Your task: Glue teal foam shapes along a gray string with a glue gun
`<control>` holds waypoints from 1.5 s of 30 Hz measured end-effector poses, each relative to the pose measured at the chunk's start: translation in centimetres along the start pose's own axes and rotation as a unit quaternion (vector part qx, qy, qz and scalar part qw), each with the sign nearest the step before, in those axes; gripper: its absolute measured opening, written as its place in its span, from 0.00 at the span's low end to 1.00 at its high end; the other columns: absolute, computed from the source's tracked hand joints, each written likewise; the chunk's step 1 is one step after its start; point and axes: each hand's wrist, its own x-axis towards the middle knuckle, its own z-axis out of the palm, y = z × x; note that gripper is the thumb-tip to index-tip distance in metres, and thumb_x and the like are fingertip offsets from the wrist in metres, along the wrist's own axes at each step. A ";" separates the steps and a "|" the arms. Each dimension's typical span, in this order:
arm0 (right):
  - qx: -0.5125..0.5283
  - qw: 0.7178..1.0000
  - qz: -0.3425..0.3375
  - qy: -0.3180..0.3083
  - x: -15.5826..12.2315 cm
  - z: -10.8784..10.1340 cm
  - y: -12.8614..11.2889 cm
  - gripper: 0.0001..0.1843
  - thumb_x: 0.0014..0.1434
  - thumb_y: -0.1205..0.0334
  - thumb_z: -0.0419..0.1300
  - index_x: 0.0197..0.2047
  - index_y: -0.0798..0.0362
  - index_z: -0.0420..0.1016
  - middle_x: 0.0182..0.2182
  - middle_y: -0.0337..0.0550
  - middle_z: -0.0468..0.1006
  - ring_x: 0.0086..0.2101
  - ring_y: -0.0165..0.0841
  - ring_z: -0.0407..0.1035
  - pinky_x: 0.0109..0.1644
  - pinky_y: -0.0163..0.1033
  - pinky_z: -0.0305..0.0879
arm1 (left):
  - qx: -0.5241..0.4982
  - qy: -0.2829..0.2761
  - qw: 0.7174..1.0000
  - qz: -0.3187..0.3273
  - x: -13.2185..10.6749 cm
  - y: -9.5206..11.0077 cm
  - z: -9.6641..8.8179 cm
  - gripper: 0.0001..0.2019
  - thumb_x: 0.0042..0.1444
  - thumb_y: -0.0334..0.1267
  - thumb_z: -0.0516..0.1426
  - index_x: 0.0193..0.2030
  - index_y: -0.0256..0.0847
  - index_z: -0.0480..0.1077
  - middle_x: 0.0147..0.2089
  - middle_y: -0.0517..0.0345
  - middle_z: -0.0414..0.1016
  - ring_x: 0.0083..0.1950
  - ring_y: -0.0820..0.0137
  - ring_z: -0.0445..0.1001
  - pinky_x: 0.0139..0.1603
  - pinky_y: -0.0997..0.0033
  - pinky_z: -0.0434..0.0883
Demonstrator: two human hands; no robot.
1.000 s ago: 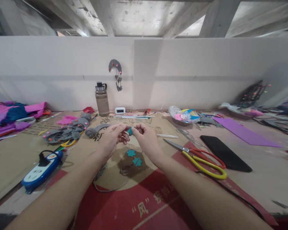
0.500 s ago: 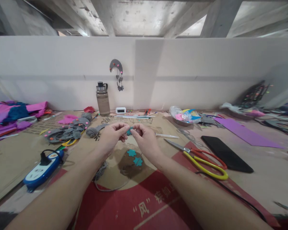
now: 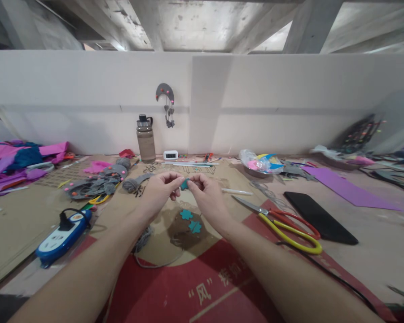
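Left hand [image 3: 158, 194] and right hand [image 3: 207, 198] pinch a teal flower [image 3: 184, 184]; scissors [image 3: 283, 222] lie right.

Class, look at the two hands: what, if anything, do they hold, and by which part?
A small teal piece, pinched at its opposite sides between the fingertips of the left hand and the right hand.
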 end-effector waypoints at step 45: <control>0.043 0.993 0.040 0.100 1.1 -1.0 0.8 0.12 0.48 0.53 0.56 0.28 0.54 0.68 0.18 0.32 0.60 0.21 0.26 0.53 0.25 0.33 0.51 | -0.001 0.136 0.990 0.039 2.3 -2.5 -2.3 0.06 0.39 0.28 0.50 0.28 0.40 0.61 0.20 0.67 0.62 0.16 0.79 0.58 0.15 0.80 0.56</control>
